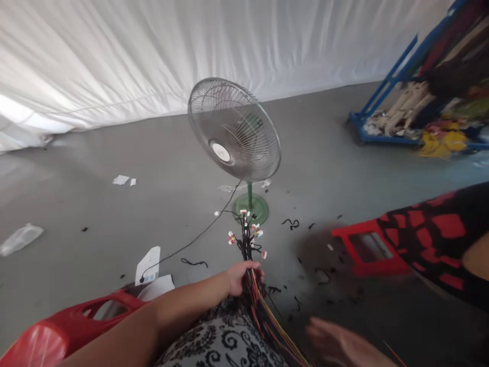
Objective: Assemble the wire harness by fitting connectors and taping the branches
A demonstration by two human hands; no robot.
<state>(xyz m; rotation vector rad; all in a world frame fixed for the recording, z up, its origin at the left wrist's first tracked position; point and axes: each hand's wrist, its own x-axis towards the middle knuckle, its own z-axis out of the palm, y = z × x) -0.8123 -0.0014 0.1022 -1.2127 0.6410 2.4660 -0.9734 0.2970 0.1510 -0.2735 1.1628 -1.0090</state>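
My left hand (244,277) is closed around a bundle of electrical wires (263,311), near its upper end. Black-sleeved ends with small white plugs (255,232), some marked red or yellow, fan out beyond my fingers. The red, yellow and dark strands trail down across my patterned clothing (225,336) to the bottom edge. To the right of the bundle, my right hand (336,339) is apart from it. It is blurred, its fingers look stretched out, and nothing shows in it.
A standing fan (235,132) on a green base (262,209) is ahead, its cord crossing the floor. Red plastic seats (42,339) are at left and right; a person in black-and-red clothing (446,229) is at right. A blue cart (389,137) holds fabric. Scraps litter the floor.
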